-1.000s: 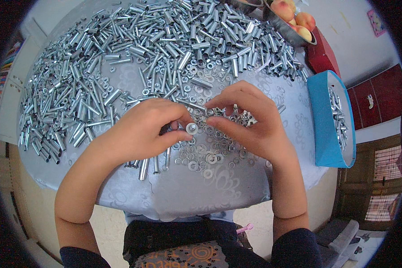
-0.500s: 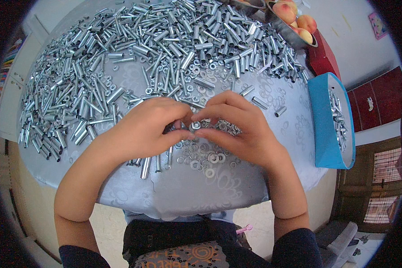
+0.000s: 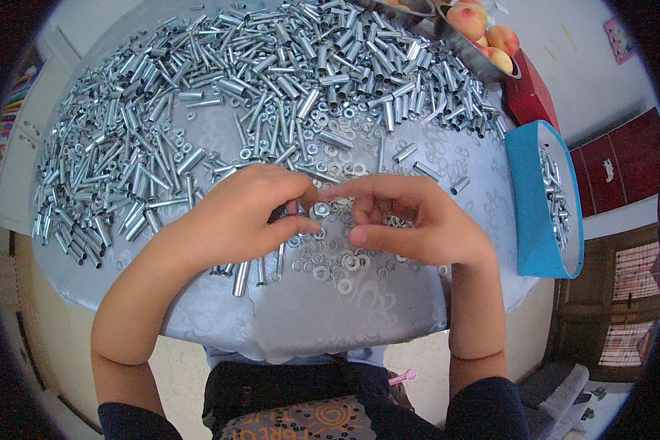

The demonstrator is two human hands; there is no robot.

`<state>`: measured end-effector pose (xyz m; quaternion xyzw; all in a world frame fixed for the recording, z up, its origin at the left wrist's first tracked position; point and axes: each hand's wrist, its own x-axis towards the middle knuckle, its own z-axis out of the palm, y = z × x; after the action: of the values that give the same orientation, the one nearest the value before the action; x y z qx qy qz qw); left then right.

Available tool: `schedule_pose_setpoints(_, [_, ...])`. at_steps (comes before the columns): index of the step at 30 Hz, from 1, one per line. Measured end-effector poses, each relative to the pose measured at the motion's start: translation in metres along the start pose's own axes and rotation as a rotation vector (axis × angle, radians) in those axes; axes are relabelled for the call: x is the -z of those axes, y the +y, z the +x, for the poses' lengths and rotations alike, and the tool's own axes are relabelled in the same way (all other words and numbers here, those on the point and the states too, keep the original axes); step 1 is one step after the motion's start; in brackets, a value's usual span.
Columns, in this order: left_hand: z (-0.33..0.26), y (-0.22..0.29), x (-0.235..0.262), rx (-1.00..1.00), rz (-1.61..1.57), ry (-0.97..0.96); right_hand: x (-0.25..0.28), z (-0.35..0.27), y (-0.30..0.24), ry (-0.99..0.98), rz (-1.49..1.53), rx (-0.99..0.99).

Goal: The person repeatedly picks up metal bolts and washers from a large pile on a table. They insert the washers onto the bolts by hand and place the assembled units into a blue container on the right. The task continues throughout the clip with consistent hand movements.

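A blue box (image 3: 528, 213) at right holds shiny metal tubes; a far bowl (image 3: 484, 62) holds peaches. At table centre, left hand (image 3: 235, 220) and right hand (image 3: 411, 224) pinch a small metal sleeve (image 3: 320, 211) above scattered flat washers (image 3: 337, 260).

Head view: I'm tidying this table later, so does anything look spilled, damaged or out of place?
Nothing looks damaged. The metal tubes lie in a loose heap across the table, with washers scattered by both hands. The one odd neighbour is a bowl of peaches at the far edge, touching the pile. The blue box sits at the right rim.
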<state>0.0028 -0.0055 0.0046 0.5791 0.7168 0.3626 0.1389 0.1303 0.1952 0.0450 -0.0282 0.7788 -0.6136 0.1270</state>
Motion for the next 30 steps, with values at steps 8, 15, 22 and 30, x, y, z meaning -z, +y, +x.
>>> schedule_pose_setpoints(8, [0.000,0.000,-0.001,0.011,-0.017,0.005,0.001,0.000,0.004,0.063,0.006,0.019])
schedule_pose_setpoints(15, [0.000,0.000,-0.002,-0.001,-0.021,0.011,0.008,-0.003,0.005,0.035,-0.147,0.078])
schedule_pose_setpoints(22, [0.000,-0.001,-0.002,0.013,-0.023,0.005,-0.003,0.000,0.003,0.042,0.004,0.008])
schedule_pose_setpoints(30, [0.000,0.000,-0.001,0.033,-0.014,0.004,0.010,-0.003,0.008,-0.005,-0.130,0.090])
